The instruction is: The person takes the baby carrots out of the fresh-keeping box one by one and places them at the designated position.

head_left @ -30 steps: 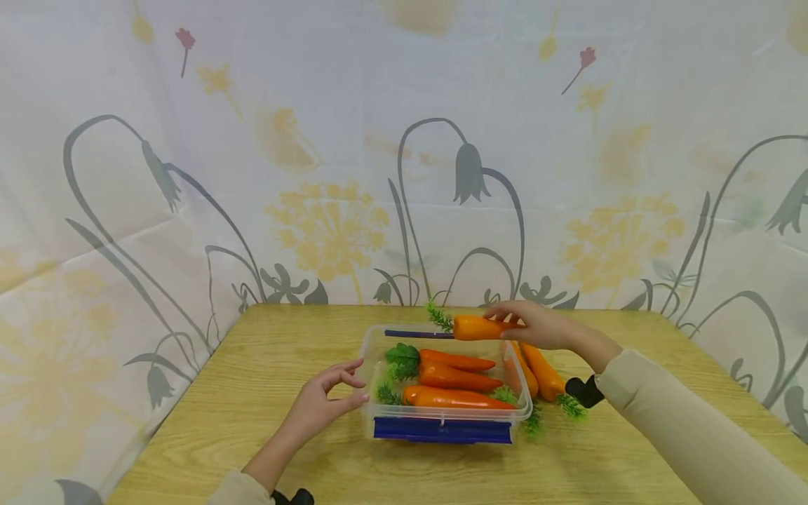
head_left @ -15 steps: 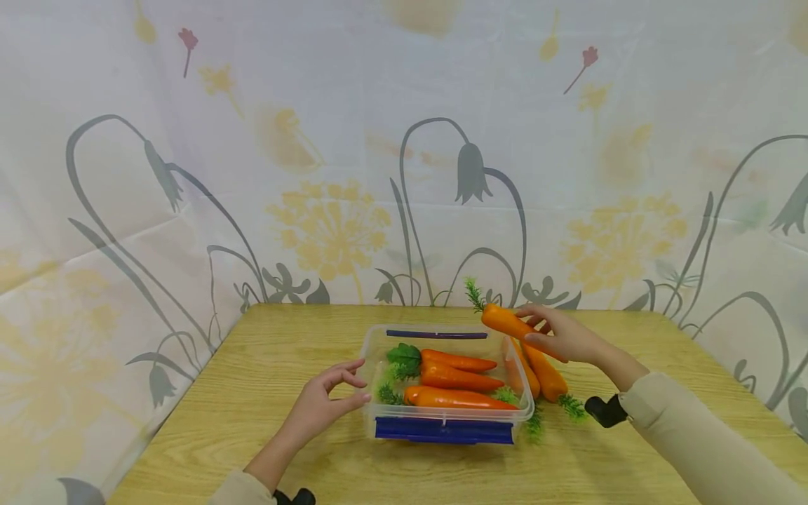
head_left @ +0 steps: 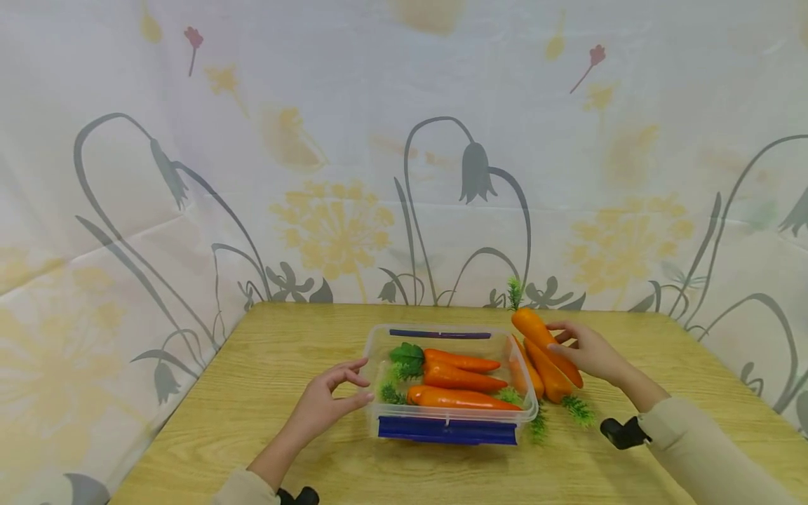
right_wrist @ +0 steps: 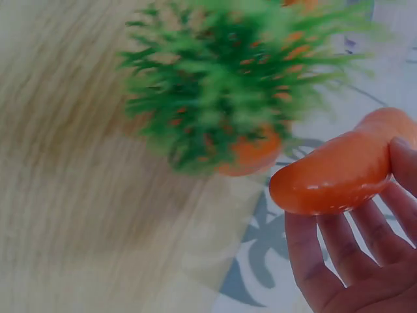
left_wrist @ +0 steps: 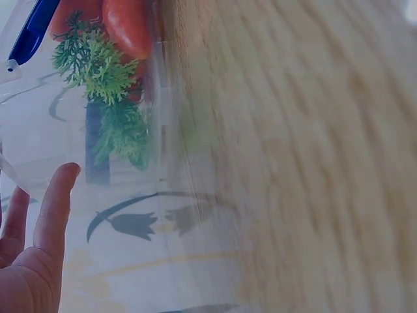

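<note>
Your left hand (head_left: 325, 401), fingers loosely spread, is at the left wall of the clear box (head_left: 447, 430); contact is hard to tell. At least three carrots (head_left: 463, 376) lie inside. To its right, two loose carrots (head_left: 557, 389) lie partly hidden behind the tilted carrot (head_left: 532, 325) your right hand (head_left: 590, 352) grips.

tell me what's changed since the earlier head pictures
The right hand moved rightward, carrying its carrot from the far side of the clear box towards the carrots beside it and tilting the leafy end up. Nothing was let go. The left hand, the box and the carrots inside stayed put.
</note>
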Available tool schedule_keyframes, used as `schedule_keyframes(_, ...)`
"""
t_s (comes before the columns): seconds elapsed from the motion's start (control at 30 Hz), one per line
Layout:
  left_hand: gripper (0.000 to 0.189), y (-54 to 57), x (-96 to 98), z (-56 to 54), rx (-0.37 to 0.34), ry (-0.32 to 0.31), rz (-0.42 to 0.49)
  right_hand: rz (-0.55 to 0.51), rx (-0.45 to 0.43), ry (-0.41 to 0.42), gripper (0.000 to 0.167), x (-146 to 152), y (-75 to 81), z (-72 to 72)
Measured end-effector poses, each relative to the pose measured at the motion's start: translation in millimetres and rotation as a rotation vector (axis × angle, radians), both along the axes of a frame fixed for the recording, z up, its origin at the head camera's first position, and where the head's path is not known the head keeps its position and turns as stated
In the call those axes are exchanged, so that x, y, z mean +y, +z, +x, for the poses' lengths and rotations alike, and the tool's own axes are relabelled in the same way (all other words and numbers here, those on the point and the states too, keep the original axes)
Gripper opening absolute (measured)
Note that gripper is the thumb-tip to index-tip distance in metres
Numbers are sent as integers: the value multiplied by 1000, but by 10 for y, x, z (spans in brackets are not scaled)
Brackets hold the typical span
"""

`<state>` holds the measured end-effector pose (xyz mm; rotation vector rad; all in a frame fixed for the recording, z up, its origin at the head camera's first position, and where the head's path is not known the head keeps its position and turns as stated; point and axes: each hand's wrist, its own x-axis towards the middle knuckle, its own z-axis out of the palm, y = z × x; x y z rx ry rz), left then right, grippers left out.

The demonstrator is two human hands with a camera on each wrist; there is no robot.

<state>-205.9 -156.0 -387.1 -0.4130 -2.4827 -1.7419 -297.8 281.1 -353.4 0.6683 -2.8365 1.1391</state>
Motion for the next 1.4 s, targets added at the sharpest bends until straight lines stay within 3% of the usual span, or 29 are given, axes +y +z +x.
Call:
schedule_keyframes(0.27,14,3,-5,2,0,3,-2,-131,-147,-30,55,170,-169,6)
schedule_keyframes(0.63,16,-15,-15,-10,-2,-4,16,-194,-304,-76,62,376,-403,-63)
schedule_keyframes(0.83,16,-12,-14,-3,-3,-8,17,-161,-321,-94,63,415,-494,-73)
schedule_keyframes(1.03,15,-23,-11,-7,8,2,10,-151,-339,-87,64,424,-494,-80)
schedule_keyframes(1.4,12,-24,-1,-11,-3,10,11,-112,-351,-51,63,501,-311,-34)
